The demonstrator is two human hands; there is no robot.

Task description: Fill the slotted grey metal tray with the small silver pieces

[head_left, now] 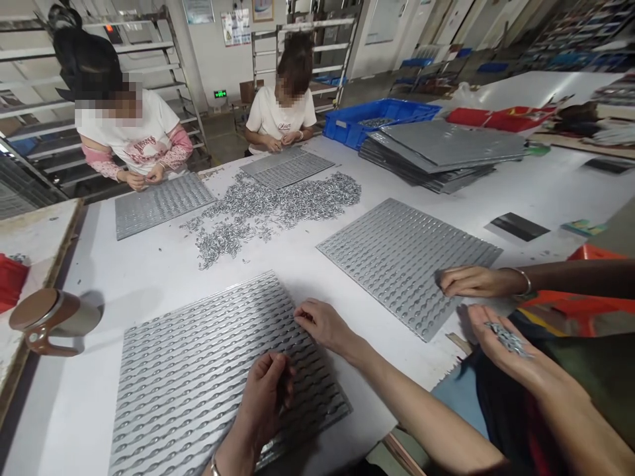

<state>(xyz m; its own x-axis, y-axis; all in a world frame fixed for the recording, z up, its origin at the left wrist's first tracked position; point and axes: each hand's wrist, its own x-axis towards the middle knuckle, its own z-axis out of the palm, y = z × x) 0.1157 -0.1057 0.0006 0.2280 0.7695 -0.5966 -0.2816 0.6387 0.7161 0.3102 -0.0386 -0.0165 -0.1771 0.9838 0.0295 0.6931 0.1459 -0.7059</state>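
A grey moulded sheet (198, 370) with rows of small oval shapes lies flat before me on the white table. My left hand (265, 396) is over its lower right part, fingers curled inward; whatever they may hold is hidden. At the sheet's upper right edge is my right hand (322, 324), thumb and fingertips pressed together in a pinch. Anything between those fingertips is too small to make out. Beyond the sheet spreads a heap of small grey oval metal-looking pieces (297, 198).
To my right, a co-worker's hand (471, 281) touches another grey sheet (397, 254); their other palm holds loose pieces (506, 338). Two people work across the table at similar sheets. A brown mug (49, 317) stands left. Stacked sheets (441, 149) and a blue crate (347, 125) are behind.
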